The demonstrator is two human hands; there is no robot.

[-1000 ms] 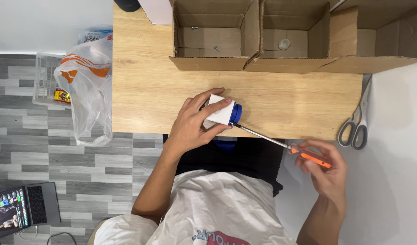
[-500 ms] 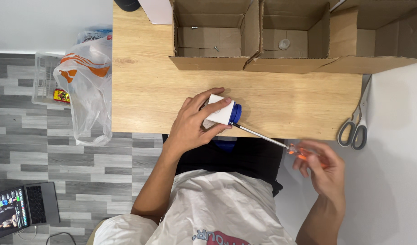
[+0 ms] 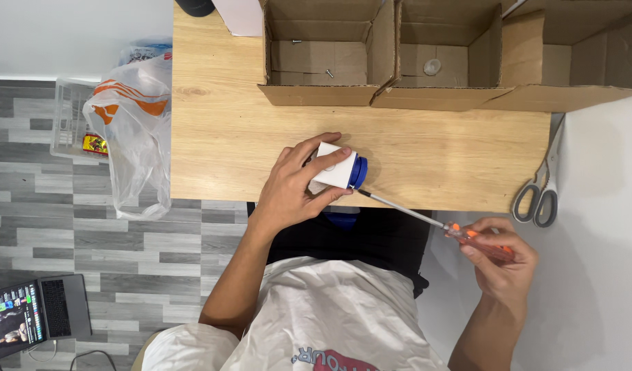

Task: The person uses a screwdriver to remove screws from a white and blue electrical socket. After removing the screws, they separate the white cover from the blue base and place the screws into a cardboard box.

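Head view, looking down. The left hand point(image 3: 295, 189) is wrapped around a small white device point(image 3: 333, 166) with a blue end point(image 3: 358, 172), pinning it on its side against the near edge of the wooden tabletop point(image 3: 433, 148). The right hand point(image 3: 501, 264) is closed on the orange handle of a screwdriver point(image 3: 460, 233), held off the tabletop's edge above the person's lap; the slim metal shaft runs up and left, and its tip meets the blue end of the device.

Handling, as judged: the device looks like a light, rigid plastic shell, smooth enough to roll or slip, so a full wrap across its white body, clear of the blue end, suits it. The screwdriver is stiff and thin; its ribbed-looking handle is the natural hold.

Containers: three open cardboard boxes stand side by side along the far edge. The left box point(image 3: 316, 93) holds a few small screws on its floor; the middle box point(image 3: 439, 99) holds one small pale round part; what lies in the right box point(image 3: 570, 96) cannot be made out. Scissors point(image 3: 539, 192) with grey handles lie at the tabletop's right corner. A plastic bag point(image 3: 134, 137) with orange markings hangs at the left edge, beside a clear bin point(image 3: 68, 117). A laptop point(image 3: 34, 319) sits on the floor.
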